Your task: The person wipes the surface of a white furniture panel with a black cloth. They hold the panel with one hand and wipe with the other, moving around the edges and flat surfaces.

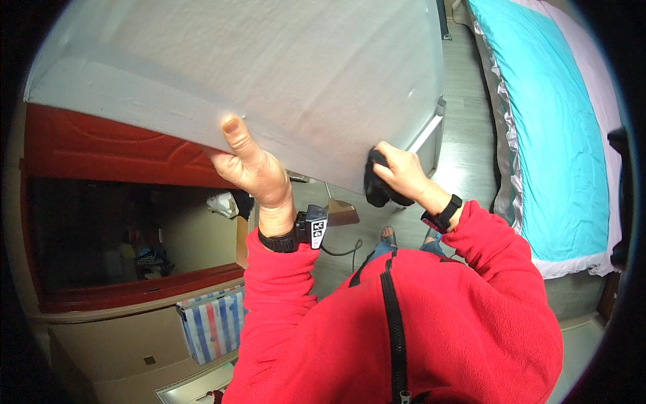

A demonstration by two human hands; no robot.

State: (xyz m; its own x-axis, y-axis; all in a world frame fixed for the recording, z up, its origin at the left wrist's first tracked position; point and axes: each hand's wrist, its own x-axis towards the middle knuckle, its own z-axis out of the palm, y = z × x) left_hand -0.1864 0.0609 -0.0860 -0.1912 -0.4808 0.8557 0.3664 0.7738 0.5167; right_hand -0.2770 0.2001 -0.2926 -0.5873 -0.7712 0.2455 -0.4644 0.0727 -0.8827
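Observation:
A large pale grey panel [282,76] with a slightly rippled surface fills the upper middle of the view. At its near edge, my left hand [255,171] has the thumb on the face and the fingers partly hidden behind the rim. My right hand [406,169] grips a bunched black cloth [376,184] against the panel's near right corner. A pale metal-looking bar [426,134] runs along the panel's right side. Each of my wrists carries a black strap.
To the right stands a bed with a turquoise and pink cover [550,126]. A red door [111,146] and a dark doorway [101,232] lie at left. On the floor are a dustpan [343,212] and a black cable [348,251]. A striped bag [212,323] is below the doorway.

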